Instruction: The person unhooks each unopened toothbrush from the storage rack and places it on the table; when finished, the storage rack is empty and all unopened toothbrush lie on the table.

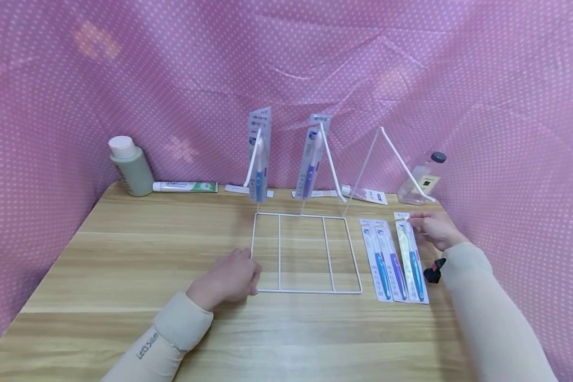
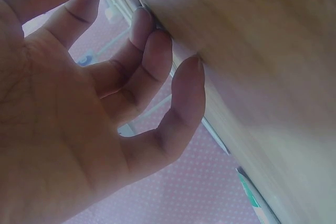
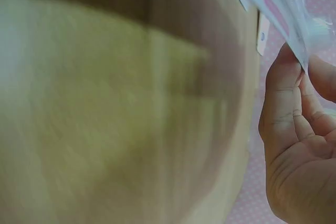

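At the right, my right hand (image 1: 436,229) pinches the edge of a packaged blue toothbrush (image 1: 414,265). The right wrist view shows thumb and forefinger on the pack's edge (image 3: 294,38), lifted off the table. To its left lie another packaged blue toothbrush (image 1: 378,262) and a packaged purple toothbrush (image 1: 395,262), side by side. My left hand (image 1: 231,276), fingers bent, holds the front left corner of a white wire rack (image 1: 305,291). In the left wrist view the hand's (image 2: 79,114) fingertips reach the tabletop. Two packaged toothbrushes, one blue (image 1: 259,175) and one purple (image 1: 309,178), stand upright in the rack's back.
Along the back stand a green-grey bottle (image 1: 136,167) and a clear bottle (image 1: 420,183) with a dark cap. Toothpaste tubes (image 1: 186,187) (image 1: 367,194) and flat white packs (image 1: 234,188) lie between them. A pink dotted cloth (image 1: 196,79) hangs behind the wooden table (image 1: 124,265).
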`<state>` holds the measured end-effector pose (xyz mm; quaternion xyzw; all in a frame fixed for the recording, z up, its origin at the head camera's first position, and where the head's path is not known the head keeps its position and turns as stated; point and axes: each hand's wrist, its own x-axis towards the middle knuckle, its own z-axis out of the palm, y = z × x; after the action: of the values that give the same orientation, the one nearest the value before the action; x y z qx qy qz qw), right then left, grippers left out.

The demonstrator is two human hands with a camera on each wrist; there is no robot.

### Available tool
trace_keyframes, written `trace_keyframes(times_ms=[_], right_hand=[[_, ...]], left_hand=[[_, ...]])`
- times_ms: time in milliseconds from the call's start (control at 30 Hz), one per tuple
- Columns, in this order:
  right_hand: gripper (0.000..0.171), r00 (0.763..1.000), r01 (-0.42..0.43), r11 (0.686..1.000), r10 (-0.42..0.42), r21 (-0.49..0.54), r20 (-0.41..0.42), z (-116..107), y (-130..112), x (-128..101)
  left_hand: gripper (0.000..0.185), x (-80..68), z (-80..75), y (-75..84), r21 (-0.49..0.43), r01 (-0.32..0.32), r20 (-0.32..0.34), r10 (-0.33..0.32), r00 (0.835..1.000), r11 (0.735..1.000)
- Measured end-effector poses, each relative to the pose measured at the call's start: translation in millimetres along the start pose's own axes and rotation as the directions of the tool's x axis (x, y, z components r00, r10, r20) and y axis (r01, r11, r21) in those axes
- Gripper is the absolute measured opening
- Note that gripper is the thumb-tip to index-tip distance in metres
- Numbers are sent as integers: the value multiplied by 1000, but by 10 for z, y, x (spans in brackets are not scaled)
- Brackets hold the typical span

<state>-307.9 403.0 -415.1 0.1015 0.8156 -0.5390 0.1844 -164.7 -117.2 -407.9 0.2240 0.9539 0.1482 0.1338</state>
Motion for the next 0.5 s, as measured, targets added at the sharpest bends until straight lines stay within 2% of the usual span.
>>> trace_keyframes(times_ms=[267, 500], right_hand=[[40, 999, -3, 1000, 3, -11, 36, 57, 79, 42], [43, 999, -40, 998, 41, -49, 3, 112, 78, 99]], left_hand=[[37, 11, 21, -5, 15, 0, 7, 0, 1000, 1000], [37, 9, 9, -17, 23, 12, 10, -13, 1000, 1000]])
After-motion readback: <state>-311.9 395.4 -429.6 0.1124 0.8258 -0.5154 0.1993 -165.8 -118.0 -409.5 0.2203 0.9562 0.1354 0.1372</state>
